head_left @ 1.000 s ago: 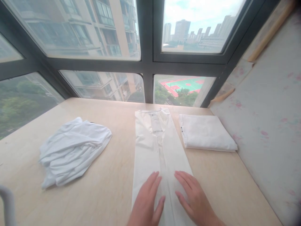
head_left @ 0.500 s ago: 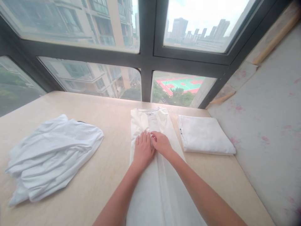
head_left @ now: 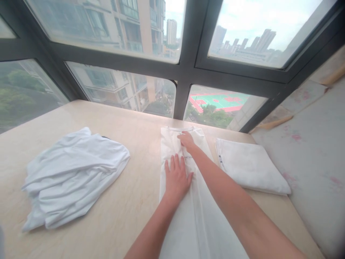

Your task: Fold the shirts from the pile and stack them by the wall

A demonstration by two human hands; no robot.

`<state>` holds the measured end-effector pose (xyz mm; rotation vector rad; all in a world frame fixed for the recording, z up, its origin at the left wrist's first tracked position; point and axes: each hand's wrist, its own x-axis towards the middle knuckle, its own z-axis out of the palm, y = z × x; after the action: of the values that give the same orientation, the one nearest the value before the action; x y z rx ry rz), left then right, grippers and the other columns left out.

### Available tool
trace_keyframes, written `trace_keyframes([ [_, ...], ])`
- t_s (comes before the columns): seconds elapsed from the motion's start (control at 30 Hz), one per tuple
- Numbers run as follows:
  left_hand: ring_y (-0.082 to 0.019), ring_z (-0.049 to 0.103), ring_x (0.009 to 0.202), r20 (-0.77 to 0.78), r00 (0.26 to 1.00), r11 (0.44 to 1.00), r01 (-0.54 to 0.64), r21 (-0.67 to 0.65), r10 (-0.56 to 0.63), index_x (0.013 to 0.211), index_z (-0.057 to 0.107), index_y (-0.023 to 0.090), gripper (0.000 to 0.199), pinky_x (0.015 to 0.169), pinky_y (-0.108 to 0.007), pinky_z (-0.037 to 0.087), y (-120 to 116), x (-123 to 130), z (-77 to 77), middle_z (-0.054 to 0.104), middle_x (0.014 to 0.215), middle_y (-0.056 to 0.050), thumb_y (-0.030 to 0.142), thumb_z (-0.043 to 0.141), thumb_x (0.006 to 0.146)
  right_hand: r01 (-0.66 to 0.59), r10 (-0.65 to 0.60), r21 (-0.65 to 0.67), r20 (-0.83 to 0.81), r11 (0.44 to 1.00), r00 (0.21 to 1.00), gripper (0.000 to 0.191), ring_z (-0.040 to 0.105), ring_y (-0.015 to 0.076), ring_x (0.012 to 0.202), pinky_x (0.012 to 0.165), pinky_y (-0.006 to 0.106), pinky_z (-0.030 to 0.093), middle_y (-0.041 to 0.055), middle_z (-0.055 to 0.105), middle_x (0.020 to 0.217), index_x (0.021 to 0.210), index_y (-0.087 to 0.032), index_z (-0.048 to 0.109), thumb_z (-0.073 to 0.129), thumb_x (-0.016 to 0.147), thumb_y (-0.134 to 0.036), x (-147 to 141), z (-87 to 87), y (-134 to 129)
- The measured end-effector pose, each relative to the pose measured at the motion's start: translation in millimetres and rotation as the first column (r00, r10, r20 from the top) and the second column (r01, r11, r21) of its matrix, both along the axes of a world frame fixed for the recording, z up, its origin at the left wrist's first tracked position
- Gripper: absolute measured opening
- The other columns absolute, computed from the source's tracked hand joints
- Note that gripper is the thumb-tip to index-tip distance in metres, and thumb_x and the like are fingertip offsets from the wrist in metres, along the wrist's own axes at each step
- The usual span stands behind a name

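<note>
A white shirt (head_left: 179, 223) lies lengthwise in front of me, folded into a long strip, its neckline toward the window. Dark lettering shows on its front, partly covered by my right arm. My left hand (head_left: 176, 176) presses flat on the shirt with fingers spread. Farther up, close to the neckline, my right hand (head_left: 186, 141) has its fingers curled together against the fabric, seemingly pinching it; the fingertips are small and partly hidden.
On the left lies a crumpled white garment (head_left: 78, 176). A neatly folded white garment (head_left: 250, 163) rests at the right, near the papered wall (head_left: 318, 172). The pale ledge (head_left: 121, 212) ends at a dark window frame (head_left: 185, 72) behind the shirt.
My right hand has moved away from beside the left, up toward the neckline. My left hand stays flat on the shirt, its fingers more spread. The view has shifted and tilted slightly.
</note>
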<state>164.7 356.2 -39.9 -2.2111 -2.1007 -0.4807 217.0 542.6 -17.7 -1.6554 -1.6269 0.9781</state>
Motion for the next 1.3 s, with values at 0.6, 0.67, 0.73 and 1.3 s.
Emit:
trace_keyframes([
  [0.6,-0.039,0.023,0.146,0.050,0.999,1.000,-0.011,-0.009,0.012,0.148,0.040,0.017,0.068,0.116,-0.065,0.012,-0.7,0.1,1.6,0.032,0.158,-0.017,0.057,0.036,0.093,-0.540,0.405,0.219,0.454,0.812,0.793,0.040,0.044,0.0176,0.134,0.114,0.034,0.030,0.0024,0.052,0.144,0.128,-0.026,0.060,0.051,0.089,-0.020,-22.1,5.8,39.7],
  [0.67,-0.039,0.023,0.146,0.046,0.999,1.000,-0.017,-0.009,0.017,0.149,0.039,0.018,0.068,0.117,-0.065,0.012,-0.8,0.7,1.2,0.031,0.158,-0.017,0.057,0.038,0.093,-0.630,0.470,0.186,0.517,0.754,0.715,0.041,0.037,0.0192,0.140,0.117,0.036,0.024,0.0014,0.046,0.151,0.131,-0.027,0.058,0.054,0.091,-0.027,-34.8,0.0,31.7],
  [0.73,-0.039,0.023,0.146,0.044,0.999,1.000,-0.024,-0.010,0.024,0.150,0.037,0.018,0.070,0.117,-0.065,0.011,-0.9,1.5,0.9,0.031,0.158,-0.017,0.057,0.039,0.092,-0.649,0.472,0.154,0.566,0.745,0.676,0.046,0.030,0.0235,0.144,0.118,0.043,0.019,0.0054,0.036,0.157,0.139,-0.024,0.051,0.050,0.094,-0.032,-45.0,-5.9,26.7],
  [1.3,-0.039,0.021,0.147,0.077,0.997,1.000,-0.024,-0.019,0.026,0.148,0.042,0.017,0.070,0.116,-0.066,0.009,2.4,-0.2,0.0,0.031,0.158,-0.018,0.060,0.039,0.092,-0.212,0.088,0.078,0.731,0.974,0.676,0.036,0.058,0.0311,0.110,0.091,0.043,0.045,0.0167,0.063,0.118,0.121,-0.017,0.060,0.056,0.088,-0.030,65.4,29.1,34.0],
])
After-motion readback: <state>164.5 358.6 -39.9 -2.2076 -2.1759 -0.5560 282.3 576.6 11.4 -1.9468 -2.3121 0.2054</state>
